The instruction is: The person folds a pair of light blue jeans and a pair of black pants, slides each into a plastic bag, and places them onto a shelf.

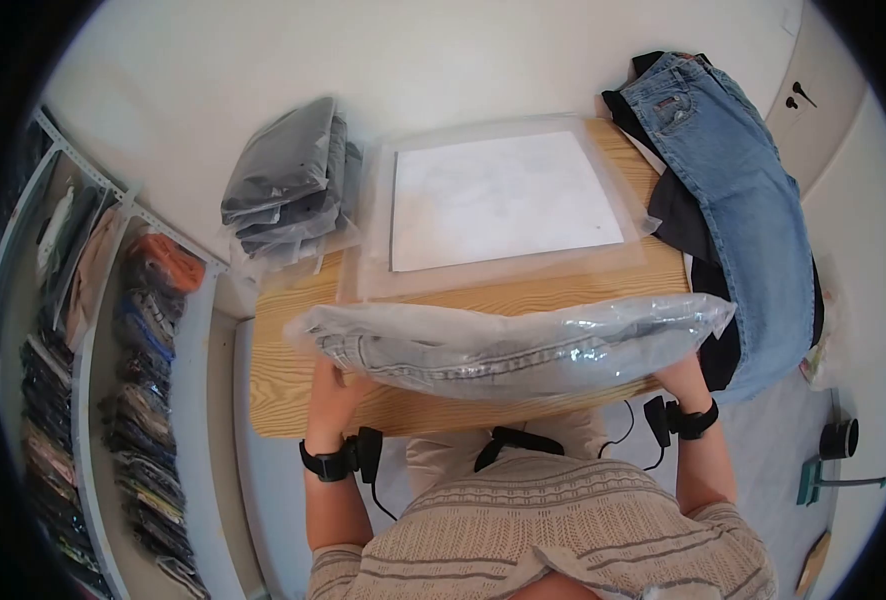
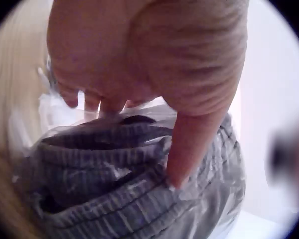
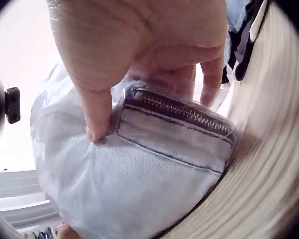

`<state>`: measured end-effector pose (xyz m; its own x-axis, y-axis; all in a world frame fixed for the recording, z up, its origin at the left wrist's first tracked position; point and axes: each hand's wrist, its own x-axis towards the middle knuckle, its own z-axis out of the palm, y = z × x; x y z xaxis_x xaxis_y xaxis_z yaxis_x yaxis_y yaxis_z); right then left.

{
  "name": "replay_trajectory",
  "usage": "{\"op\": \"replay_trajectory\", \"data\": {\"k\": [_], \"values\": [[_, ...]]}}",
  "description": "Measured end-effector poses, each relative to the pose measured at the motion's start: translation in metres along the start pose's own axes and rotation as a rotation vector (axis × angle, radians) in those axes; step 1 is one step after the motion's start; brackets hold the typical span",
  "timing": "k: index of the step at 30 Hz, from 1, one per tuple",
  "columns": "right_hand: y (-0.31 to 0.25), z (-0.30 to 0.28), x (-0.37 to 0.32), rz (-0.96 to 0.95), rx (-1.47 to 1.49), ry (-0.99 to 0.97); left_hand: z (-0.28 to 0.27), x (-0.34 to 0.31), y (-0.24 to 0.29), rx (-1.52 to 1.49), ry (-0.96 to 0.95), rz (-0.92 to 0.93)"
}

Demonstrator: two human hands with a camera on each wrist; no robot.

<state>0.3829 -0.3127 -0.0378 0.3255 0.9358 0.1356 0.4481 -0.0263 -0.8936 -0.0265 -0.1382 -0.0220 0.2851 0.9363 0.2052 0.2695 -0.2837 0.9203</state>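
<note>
A folded light grey denim garment in a clear plastic bag (image 1: pixel 523 350) is held up on edge at the front of the wooden table, a long seam running along it. My left hand (image 1: pixel 339 388) grips its left end. In the left wrist view the thumb (image 2: pixel 189 149) presses one side, the fingers go behind, and ribbed elastic bands show through the film. At the right end my right hand (image 1: pixel 681 376) pinches the bundle. There the thumb (image 3: pixel 96 119) lies on the plastic beside a metal zipper (image 3: pixel 184 112), with the other fingers partly hidden behind.
On the wooden table (image 1: pixel 293 390), a white sheet (image 1: pixel 508 200) lies over clear plastic bags (image 1: pixel 373 250). Bagged dark garments (image 1: pixel 283 165) are stacked at back left. Blue jeans (image 1: pixel 743 190) and dark clothes drape over the right edge. Shelves (image 1: pixel 93 300) of bagged clothes stand left.
</note>
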Motion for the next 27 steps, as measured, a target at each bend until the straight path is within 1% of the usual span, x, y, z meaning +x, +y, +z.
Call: {"op": "replay_trajectory", "data": {"k": [1,2,4,5,7,8,10,11,13,14,16,17,18,19,20,21,22,23,25,26,27], "values": [[-0.002,0.001,0.002,-0.017,-0.012,0.013,-0.003,0.0,-0.006,-0.041,-0.207,-0.106],[-0.001,0.001,0.002,-0.017,-0.011,0.012,0.001,0.0,-0.005,-0.04,-0.206,-0.108],[0.003,0.001,0.001,-0.006,-0.051,-0.01,0.013,0.0,-0.002,0.138,-0.289,-0.08],[0.009,0.002,-0.001,-0.004,-0.051,-0.011,0.014,0.001,-0.005,0.138,-0.29,-0.082],[0.025,0.006,-0.005,-0.148,-0.166,-0.021,0.018,0.003,-0.019,0.161,-0.199,-0.024],[0.029,0.009,-0.004,-0.144,-0.168,-0.024,0.018,0.005,-0.025,0.158,-0.201,-0.028],[0.033,0.013,-0.002,-0.321,-0.35,0.102,0.017,0.008,-0.035,0.568,-0.157,0.36],[0.025,0.016,-0.002,-0.316,-0.354,0.099,0.019,0.009,-0.031,0.564,-0.161,0.357],[-0.005,0.026,0.003,0.014,0.201,0.228,0.024,0.011,-0.008,0.08,-0.148,-0.031],[-0.017,0.029,0.006,-0.107,0.235,0.326,0.03,0.012,0.006,0.076,-0.153,-0.034],[-0.037,0.031,0.012,-0.06,0.243,0.36,0.04,0.013,0.032,-0.179,0.067,0.072],[-0.041,0.029,0.014,-0.019,0.255,0.393,0.041,0.015,0.035,-0.182,0.061,0.065],[-0.039,0.026,0.018,0.078,0.155,0.359,0.041,0.018,0.037,-0.076,0.058,0.032],[-0.035,0.024,0.023,0.086,0.149,0.361,0.04,0.019,0.037,0.029,0.054,0.0],[-0.029,0.024,0.028,0.202,0.117,0.286,0.038,0.021,0.026,0.025,0.048,-0.004],[-0.022,0.023,0.033,0.315,0.085,0.21,0.036,0.025,0.006,0.087,-0.032,-0.119],[-0.015,0.021,0.035,0.421,0.13,0.108,0.035,0.028,-0.011,0.151,-0.112,-0.231],[-0.014,0.018,0.032,0.423,0.128,0.111,0.034,0.027,-0.019,0.149,-0.115,-0.23],[-0.014,0.014,0.025,0.406,0.356,-0.012,0.03,0.018,-0.03,-0.053,-0.212,-0.267],[-0.017,0.007,0.021,0.406,0.355,-0.01,0.026,0.014,-0.021,-0.054,-0.213,-0.266],[-0.024,-0.003,0.016,0.459,0.389,-0.087,0.019,0.008,-0.004,-0.095,-0.238,-0.376]]}}
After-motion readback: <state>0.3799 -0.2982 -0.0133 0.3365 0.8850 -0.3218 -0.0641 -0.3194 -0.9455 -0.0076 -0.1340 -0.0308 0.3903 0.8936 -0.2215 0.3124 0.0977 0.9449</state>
